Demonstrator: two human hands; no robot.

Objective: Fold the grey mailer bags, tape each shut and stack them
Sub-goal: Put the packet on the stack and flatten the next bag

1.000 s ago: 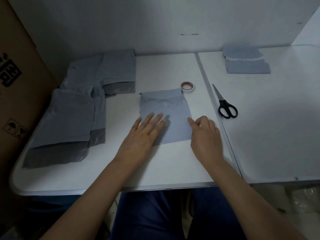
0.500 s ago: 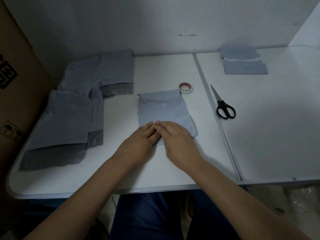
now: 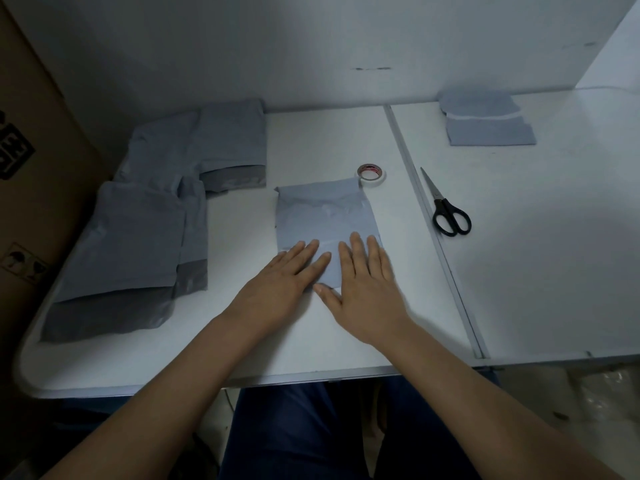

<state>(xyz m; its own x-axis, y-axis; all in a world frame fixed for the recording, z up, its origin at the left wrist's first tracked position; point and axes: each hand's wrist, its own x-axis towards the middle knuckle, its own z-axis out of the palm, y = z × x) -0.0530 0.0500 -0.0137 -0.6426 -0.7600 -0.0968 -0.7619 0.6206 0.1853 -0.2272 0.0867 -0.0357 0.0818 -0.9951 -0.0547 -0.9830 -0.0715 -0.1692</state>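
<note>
Straight fingers of both hands, left (image 3: 282, 277) and right (image 3: 367, 284), press flat on the near end of a folded mailer (image 3: 325, 220) at the table's (image 3: 311, 344) middle. Tape roll (image 3: 371, 173) touches its far corner. Unfolded bags (image 3: 138, 237) lie left, scissors (image 3: 446, 209) right, folded stack (image 3: 486, 124) far right.

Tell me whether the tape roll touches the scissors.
Apart. The head view shows the tape roll left of the table seam and the scissors right of it, with bare white table plainly between them.
</note>
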